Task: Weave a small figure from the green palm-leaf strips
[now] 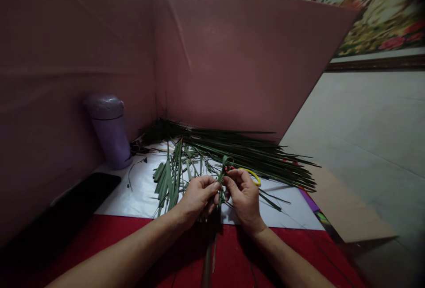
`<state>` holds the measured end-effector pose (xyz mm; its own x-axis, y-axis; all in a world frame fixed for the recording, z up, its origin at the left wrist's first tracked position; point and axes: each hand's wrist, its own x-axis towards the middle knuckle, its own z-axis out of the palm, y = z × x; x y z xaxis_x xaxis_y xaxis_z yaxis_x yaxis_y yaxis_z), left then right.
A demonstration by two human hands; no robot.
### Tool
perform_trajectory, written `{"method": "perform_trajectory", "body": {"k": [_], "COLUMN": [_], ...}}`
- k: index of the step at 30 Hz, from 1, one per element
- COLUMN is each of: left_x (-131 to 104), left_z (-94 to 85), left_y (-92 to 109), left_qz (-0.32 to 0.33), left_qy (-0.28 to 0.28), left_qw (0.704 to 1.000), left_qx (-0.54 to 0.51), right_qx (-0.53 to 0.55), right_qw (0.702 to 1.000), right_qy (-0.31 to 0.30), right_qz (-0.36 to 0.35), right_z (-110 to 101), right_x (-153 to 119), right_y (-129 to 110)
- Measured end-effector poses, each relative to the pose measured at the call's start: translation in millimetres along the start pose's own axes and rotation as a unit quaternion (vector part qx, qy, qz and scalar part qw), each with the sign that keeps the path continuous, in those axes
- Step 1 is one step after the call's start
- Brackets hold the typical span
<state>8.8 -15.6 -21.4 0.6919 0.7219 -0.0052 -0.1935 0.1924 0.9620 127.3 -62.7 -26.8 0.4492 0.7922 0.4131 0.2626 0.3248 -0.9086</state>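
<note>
Two bare forearms (pixel 139 246) reach in from the bottom edge. At lower centre, the left hand (pixel 198 196) and right hand (pixel 246 197) pinch thumb to fingers on a narrow bundle of green leaf strips (pixel 222 177), curled over at its top. The bundle is likely light, springy, a little slippery, and apt to split if creased; best held low, where the strips gather. Beyond, long dark-green leaves (pixel 259 154) spread towards centre right.

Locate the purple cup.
In the head view, the purple cup stands at the left, beside the pink panel, beyond the dark flat object and left of the green leaves.
</note>
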Motion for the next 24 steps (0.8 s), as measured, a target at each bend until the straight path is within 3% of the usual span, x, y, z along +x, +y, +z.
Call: {"method": "perform_trajectory", "body": {"k": [7, 11, 15, 19, 24], "left_x": [2, 4, 4, 4, 3], "left_z": [-2.4, -4.4, -5.7, -5.6, -5.3], "left_y": [0, 1, 0, 0, -1], "left_qz": [0.014, 0.017, 0.023, 0.017, 0.025], "left_qy": [0.019, 0.039, 0.048, 0.049, 0.024], "left_qw": [1.0, 0.999, 0.998, 0.998, 0.999], "left_qx": [-0.015, -0.018, -0.021, -0.02, -0.027], "right_qx": [-0.002, 0.038, 0.062, 0.076, 0.073], "right_qw": [0.999, 0.982, 0.962, 0.954, 0.959], "right_qy": [-0.014, -0.128, -0.198, -0.222, -0.196], "right_qz": [0.039, 0.137, 0.175, 0.187, 0.193], "right_z": [0, -5, -11, -11, -4], "right_x": [2, 9, 14, 16, 26], "right_y": [1, -1, -8, -12, -21]}}
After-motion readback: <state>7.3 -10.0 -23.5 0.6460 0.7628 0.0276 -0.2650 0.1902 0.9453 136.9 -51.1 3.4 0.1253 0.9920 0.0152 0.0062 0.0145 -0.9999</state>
